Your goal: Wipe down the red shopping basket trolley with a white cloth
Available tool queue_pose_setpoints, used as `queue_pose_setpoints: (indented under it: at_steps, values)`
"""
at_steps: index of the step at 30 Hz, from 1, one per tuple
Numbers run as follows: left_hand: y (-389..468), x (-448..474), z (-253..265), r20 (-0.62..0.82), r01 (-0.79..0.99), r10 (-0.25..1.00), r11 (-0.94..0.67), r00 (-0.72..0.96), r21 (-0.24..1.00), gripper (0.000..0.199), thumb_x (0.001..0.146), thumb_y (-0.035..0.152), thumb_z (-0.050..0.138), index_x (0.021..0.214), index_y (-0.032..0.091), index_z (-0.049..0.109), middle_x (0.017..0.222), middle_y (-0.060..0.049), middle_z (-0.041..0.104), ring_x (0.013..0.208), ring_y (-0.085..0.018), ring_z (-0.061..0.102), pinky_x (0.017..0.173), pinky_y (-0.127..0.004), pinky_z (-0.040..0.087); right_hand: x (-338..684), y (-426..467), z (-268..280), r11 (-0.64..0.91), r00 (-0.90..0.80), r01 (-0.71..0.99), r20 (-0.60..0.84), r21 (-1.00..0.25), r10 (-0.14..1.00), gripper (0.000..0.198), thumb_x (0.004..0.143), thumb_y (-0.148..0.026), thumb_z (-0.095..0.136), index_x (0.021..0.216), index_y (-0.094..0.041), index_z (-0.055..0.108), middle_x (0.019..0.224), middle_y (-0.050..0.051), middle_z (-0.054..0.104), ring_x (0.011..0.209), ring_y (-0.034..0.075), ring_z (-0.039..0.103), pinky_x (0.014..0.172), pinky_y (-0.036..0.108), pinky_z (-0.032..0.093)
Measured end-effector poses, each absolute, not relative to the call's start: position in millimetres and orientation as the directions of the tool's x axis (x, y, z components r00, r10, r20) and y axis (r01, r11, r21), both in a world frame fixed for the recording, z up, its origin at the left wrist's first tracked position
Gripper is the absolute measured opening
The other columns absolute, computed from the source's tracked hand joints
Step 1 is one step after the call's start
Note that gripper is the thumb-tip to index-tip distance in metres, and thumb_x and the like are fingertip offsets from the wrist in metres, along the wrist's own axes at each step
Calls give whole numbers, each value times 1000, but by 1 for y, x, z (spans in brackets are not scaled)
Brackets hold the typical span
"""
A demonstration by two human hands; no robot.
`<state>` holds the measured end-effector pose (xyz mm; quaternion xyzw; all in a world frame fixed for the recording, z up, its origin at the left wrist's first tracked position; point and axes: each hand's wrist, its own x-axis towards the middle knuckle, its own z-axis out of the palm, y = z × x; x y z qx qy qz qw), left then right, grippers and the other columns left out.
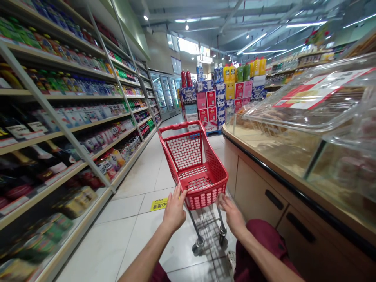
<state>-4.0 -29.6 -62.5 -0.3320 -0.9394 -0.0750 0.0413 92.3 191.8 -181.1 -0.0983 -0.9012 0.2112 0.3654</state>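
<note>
Supermkt aisle (132,219), tiled; cart (207,196) btwn fingers (177,193)

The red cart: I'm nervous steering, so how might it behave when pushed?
The red cart should roll readily, given its wheels on smooth tiles. Its openwork basket suggests low weight for its size. Perched on thin legs, it might tip if shoved sideways.

Tiled flr (123,213) bears red shopping cart (188,182) on its casters (198,246), plus yellow sticker (158,204) btwn cart & shelving (91,124); farther back, cartons (207,105) stand stacked on blue pallet (216,132). L shelving: tiers carry bottles (85,88) in close rows; btm shelf holds cans (55,227). R counter (249,176): clear plastic pack (305,102) w/ red-and-white label (320,88) on top.
</note>
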Motion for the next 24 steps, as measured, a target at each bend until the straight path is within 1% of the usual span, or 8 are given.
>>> queue_pose_setpoints:
  at_steps: [3,5,10,12,15,17,21,24]
  values:
    - [-31,-4,-64,149,632,615,765,-774,121,75,55,-2,43,127,17,34,145,-11,14,132,-20,13,107,-42,18,89,206,-163,856,-548,87,693,-509,468,50,75,-3,31,117,-21,53,129,5,46,122,17,37,100,37,35]
    - [-31,-3,-65,158,629,610,767,-776,127,74,55,-1,43,127,17,34,145,-11,14,132,-21,13,106,-43,18,85,212,-159,841,-498,108,703,-530,507,50,76,-4,30,119,-18,51,131,6,43,124,18,34,101,38,33]
    - [-31,-1,-66,146,611,594,779,-791,141,75,55,-2,41,126,18,35,144,-10,16,132,-21,15,106,-44,19,93,202,-191,862,-696,130,575,-489,431,50,69,-1,31,102,-20,63,115,7,58,105,19,54,84,35,49]
    - [-31,0,-66,152,609,591,779,-792,147,75,55,-2,41,127,17,35,144,-10,16,132,-21,15,106,-45,19,97,203,-189,861,-670,117,600,-495,437,48,71,-3,32,105,-20,61,117,7,57,109,19,52,87,35,47]
    - [-31,1,-66,167,610,588,778,-792,153,74,56,-1,42,127,17,34,144,-11,16,132,-21,14,106,-45,18,92,212,-167,850,-545,98,686,-518,481,46,77,-6,32,116,-17,53,128,7,47,121,18,38,99,37,35]
    - [-32,2,-66,159,604,583,782,-796,155,74,56,0,42,127,17,34,145,-11,14,132,-21,13,106,-45,17,87,215,-160,848,-542,106,685,-519,487,46,77,-6,32,116,-16,54,127,8,48,120,18,40,98,37,37]
    - [-33,3,-68,130,594,580,791,-804,145,74,58,0,43,128,19,32,145,-8,11,132,-20,12,106,-45,16,93,201,-172,881,-655,42,653,-471,380,48,72,-2,34,109,-18,60,118,7,57,110,18,51,90,33,45]
    - [-33,3,-69,148,603,586,787,-797,132,75,58,1,44,129,21,30,146,-7,9,132,-20,12,106,-44,16,96,175,-162,898,-611,-124,746,-422,267,51,75,0,33,117,-20,53,127,6,49,119,18,41,98,37,39]
